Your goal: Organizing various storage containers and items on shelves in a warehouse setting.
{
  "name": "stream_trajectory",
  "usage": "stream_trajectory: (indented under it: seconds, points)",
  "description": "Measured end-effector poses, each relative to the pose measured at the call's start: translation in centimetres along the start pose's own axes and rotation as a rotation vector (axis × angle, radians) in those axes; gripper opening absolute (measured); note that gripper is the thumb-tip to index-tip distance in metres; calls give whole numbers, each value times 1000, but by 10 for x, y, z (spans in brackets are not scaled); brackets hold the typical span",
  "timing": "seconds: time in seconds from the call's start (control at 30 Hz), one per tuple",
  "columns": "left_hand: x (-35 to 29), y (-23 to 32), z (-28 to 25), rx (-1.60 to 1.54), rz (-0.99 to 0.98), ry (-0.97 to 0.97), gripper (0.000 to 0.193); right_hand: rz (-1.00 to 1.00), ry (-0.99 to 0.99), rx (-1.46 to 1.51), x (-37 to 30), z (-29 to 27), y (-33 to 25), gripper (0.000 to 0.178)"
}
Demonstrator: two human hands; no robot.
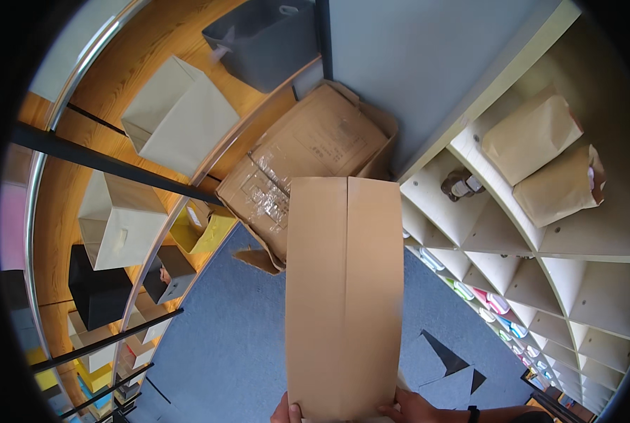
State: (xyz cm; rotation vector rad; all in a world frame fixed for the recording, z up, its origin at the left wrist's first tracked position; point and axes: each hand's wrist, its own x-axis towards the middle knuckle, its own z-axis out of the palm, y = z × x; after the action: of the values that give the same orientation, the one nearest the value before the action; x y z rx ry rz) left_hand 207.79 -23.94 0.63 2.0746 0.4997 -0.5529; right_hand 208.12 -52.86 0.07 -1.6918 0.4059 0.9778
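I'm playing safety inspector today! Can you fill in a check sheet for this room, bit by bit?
Surface: blue carpet floor, partly covered.
Job's things: tall cardboard box, flaps shut, held at its near edge.
Clutter: flattened taped cardboard on the floor behind it; dark folded pieces on the carpet.
Grippers: left hand and right hand both grip the box.
Cables: nothing seen.
Surroundings: cubby shelves at right with paper bags; fabric bins on wooden shelves at left.

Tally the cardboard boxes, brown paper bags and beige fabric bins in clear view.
Flattened cardboard boxes: 2, the held box and the taped box on the floor
Brown paper bags: 2
Beige fabric bins: 2
Total: 6
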Motion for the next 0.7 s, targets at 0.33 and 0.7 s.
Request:
stream_trajectory:
  seconds: [0.33, 0.7]
  points:
    - [94, 71, -49, 32, 311, 220, 38, -537, 13, 12, 95, -19, -53, 56]
    - [406, 198, -102, -55, 550, -38, 43, -568, 547, 122, 288, -33, -192, 58]
